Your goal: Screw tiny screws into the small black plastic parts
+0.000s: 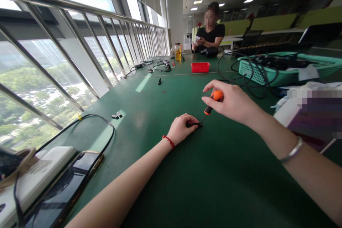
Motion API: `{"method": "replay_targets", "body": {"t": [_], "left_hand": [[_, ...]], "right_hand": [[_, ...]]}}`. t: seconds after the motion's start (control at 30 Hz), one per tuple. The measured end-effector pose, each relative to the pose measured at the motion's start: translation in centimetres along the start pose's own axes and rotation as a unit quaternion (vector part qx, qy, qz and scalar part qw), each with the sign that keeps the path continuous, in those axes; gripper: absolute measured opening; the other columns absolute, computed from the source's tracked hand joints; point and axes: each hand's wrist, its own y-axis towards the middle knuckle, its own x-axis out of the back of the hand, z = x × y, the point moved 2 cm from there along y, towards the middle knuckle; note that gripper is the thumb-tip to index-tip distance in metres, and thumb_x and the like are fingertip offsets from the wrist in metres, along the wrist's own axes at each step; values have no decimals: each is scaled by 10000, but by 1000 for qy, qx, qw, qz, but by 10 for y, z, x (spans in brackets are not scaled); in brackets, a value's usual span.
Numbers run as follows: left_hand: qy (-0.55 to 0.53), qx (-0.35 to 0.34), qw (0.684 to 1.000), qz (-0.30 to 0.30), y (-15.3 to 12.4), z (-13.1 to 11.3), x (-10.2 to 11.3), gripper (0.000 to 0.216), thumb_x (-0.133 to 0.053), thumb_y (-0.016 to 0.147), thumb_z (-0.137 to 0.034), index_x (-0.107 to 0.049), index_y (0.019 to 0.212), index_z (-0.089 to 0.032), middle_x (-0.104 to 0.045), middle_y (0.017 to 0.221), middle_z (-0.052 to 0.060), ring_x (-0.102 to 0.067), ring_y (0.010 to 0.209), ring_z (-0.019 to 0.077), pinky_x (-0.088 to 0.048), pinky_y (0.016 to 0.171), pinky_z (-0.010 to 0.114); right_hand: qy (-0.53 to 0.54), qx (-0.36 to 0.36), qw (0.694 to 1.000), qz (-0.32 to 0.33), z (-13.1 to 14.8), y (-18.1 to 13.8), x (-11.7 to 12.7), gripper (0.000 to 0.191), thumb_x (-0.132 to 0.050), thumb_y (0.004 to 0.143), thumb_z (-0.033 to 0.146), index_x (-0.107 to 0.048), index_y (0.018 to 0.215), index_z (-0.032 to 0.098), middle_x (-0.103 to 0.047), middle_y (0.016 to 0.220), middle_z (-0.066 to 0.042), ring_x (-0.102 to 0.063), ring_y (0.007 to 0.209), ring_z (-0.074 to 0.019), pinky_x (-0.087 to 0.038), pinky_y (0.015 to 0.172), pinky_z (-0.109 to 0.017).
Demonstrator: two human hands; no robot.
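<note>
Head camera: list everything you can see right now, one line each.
screwdriver: 1, orange and black, in right hand, tip on small part
small part: 1, black, under left fingers
table: 1, green
red tray: 1, far centre
basket: 1, teal, right, holding cables
jar: 1, yellow, far end
phone: 1, dark, near left
co-worker: 1, black top, far end
left hand: red wrist cord
right hand: silver bangle

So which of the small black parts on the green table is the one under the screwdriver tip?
The small black part pinned by the left hand; the pair near the railing and the lone piece farther up lie untouched.
</note>
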Motion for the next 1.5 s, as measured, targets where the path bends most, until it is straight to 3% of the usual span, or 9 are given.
{"method": "replay_targets", "body": {"t": [0.13, 0.27, 0.37, 0.67, 1.27, 1.43, 1.5], "left_hand": [[1, -5, 1000, 0, 0, 1, 0, 146, -614, 746, -202, -694, 864, -171, -640, 857, 28, -584, 757, 126, -491, 715, 238], [-1, -2, 1000, 0, 0, 1, 1, 147, -612, 746, -202, -693, 863, -166, -640, 858, 29, -584, 758, 127, -491, 716, 238], [1, -4, 1000, 0, 0, 0, 1, 146, -612, 744, -199, -694, 861, -168, -640, 859, 27, -587, 760, 126, -489, 718, 238], [4, -9, 1000, -7, 0, 2, 0, 132, -623, 735, -201, -683, 848, -166, -639, 847, 21, -582, 744, 123, -487, 704, 230], [7, -9, 1000, -5, 0, 2, 0, 135, -622, 734, -216, -685, 843, -166, -635, 854, 24, -574, 741, 125, -484, 702, 235], [6, -6, 1000, -5, 0, 1, -1, 141, -617, 738, -212, -689, 850, -169, -632, 851, 22, -576, 741, 123, -482, 705, 233], [5, -5, 1000, -6, 0, 1, -1, 138, -617, 737, -205, -687, 849, -167, -634, 850, 21, -578, 739, 122, -483, 709, 233]], "right_hand": [[-24, -13, 1000, -2, 0, 0, -2, 323, -469, 808, 506, -601, 697, 233, -591, 564, -4, -499, 534, -159, -297, 503, -258], [7, 3, 1000, -6, 3, -1, -1, 133, -556, 723, 343, -573, 806, 241, -599, 624, 17, -505, 554, -148, -314, 519, -246], [4, 14, 999, -28, 6, -3, 0, 140, -561, 672, 275, -532, 803, 235, -579, 639, 23, -487, 556, -139, -313, 531, -245], [63, 65, 996, -19, 13, -7, -5, 91, -529, 704, 277, -496, 768, 223, -522, 623, 30, -421, 524, -115, -293, 515, -237], [45, 62, 997, -22, 12, -6, -8, 78, -537, 728, 294, -514, 756, 226, -527, 610, 33, -421, 519, -115, -294, 518, -238], [19, 52, 998, -30, 11, -6, -4, 262, -474, 823, 420, -578, 690, 220, -521, 538, 15, -416, 491, -122, -279, 504, -254], [26, 50, 998, -24, 11, -7, -3, 179, -500, 796, 373, -595, 755, 227, -537, 548, 24, -431, 491, -121, -284, 505, -250]]}}
